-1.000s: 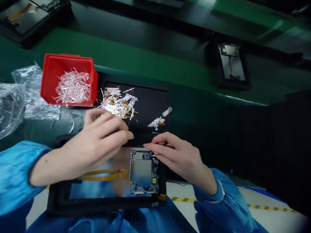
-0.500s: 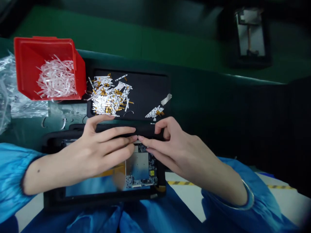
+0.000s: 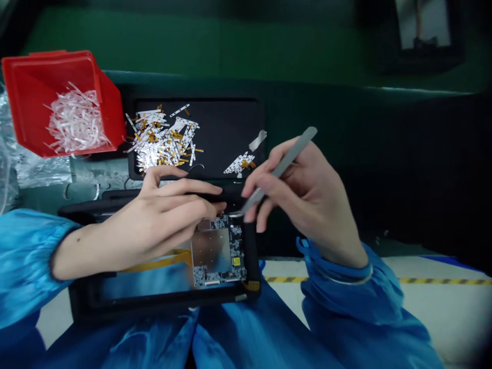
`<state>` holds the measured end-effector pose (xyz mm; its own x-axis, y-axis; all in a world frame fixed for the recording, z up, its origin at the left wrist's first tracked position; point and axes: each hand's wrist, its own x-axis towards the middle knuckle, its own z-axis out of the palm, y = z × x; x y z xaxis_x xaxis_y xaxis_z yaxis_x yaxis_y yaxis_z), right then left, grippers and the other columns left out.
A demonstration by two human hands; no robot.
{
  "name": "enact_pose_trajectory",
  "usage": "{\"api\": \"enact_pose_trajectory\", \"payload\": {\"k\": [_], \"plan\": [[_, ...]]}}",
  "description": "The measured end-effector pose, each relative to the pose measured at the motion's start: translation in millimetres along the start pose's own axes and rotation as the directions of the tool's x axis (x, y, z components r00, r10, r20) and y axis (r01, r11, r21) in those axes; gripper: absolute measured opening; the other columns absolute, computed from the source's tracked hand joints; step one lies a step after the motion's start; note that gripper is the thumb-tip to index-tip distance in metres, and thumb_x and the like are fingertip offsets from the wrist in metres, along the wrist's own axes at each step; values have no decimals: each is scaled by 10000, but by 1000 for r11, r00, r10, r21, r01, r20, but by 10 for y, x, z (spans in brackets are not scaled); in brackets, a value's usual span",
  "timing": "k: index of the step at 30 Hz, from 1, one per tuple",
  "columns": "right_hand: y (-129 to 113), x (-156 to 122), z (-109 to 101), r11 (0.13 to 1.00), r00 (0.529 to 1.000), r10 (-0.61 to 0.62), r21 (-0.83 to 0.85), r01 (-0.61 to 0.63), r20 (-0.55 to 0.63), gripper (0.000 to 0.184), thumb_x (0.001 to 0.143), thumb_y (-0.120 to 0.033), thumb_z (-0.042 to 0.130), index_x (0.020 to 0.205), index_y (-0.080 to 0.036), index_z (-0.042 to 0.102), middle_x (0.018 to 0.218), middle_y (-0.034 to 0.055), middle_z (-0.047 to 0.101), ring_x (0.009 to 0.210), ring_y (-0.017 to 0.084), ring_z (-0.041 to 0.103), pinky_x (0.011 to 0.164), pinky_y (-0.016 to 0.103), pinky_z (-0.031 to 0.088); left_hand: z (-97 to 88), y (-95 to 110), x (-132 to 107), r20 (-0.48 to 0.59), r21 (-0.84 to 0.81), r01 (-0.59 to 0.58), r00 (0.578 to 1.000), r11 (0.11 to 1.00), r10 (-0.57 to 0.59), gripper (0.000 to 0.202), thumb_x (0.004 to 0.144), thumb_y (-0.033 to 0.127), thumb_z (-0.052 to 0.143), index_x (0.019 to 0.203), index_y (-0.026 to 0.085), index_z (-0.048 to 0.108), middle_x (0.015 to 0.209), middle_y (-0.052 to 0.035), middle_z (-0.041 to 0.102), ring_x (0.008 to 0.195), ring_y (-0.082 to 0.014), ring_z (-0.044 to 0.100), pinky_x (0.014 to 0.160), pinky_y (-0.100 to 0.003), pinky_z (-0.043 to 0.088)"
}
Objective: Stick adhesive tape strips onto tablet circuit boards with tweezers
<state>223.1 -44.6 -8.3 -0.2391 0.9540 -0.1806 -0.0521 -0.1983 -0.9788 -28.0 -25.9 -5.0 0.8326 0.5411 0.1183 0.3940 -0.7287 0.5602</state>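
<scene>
A bare circuit board (image 3: 219,251) with a metal shield lies in a black-framed tablet (image 3: 161,306), and an orange ribbon cable (image 3: 161,262) runs left from it. My right hand (image 3: 303,200) grips grey tweezers (image 3: 279,171), their tips at the board's upper edge. My left hand (image 3: 165,210) rests its fingers on the black frame just above the board, holding nothing I can see. A black tray (image 3: 226,123) beyond the hands carries a loose pile of white-and-gold flex strips (image 3: 161,143) and a smaller cluster (image 3: 238,164).
A red bin (image 3: 23,102) of white strips stands at the left, with clear plastic bags (image 3: 38,171) beside it. Another framed tablet (image 3: 423,25) lies on the green workbench (image 3: 154,36) ahead. Striped floor tape (image 3: 442,281) shows at the right.
My right hand has lifted off the frame and now shows tweezers, tips at the board. The view has tilted, shifting the whole scene up and left.
</scene>
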Motion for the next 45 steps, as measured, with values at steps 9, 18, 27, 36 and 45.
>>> {"api": "enact_pose_trajectory", "payload": {"k": [9,18,27,36,45], "plan": [[78,43,0,999,1000,19,28,-19,14,332,874,-229,819,940,-264,496,726,-72,720,607,163,768,478,223,624,-48,0,44,36,12,-4,999,1000,4,187,1068,142,479,1162,255,596,1164,34,796,1300,-172,654,1108,-394,347],[106,43,13,997,999,-10,80,13,-33,333,871,-229,830,921,-264,503,735,-72,750,573,170,769,488,236,647,-54,132,-152,31,329,-156,988,931,154,310,1096,157,390,1281,157,639,1258,-82,732,1268,-223,628,1100,-437,384],[98,36,15,999,998,-48,14,49,-48,321,874,-205,827,929,-251,515,749,-67,755,581,174,773,480,251,657,50,212,-186,33,463,-185,981,867,192,387,1022,22,448,1387,37,577,1194,-98,753,1225,-233,646,1010,-436,462],[66,69,15,998,998,-57,-19,57,-28,369,819,-176,867,900,-259,516,721,-75,742,594,198,778,470,275,660,13,217,-247,70,456,-189,982,870,177,427,1016,-13,441,1434,13,528,1320,-137,714,1327,-243,603,1028,-463,472],[71,77,14,995,996,-85,-56,85,4,359,835,-194,855,896,-262,507,695,-112,705,570,159,756,480,242,644,46,210,-221,47,441,-150,988,885,144,407,1021,17,498,1424,46,545,1264,-91,752,1283,-225,644,994,-459,479]]}}
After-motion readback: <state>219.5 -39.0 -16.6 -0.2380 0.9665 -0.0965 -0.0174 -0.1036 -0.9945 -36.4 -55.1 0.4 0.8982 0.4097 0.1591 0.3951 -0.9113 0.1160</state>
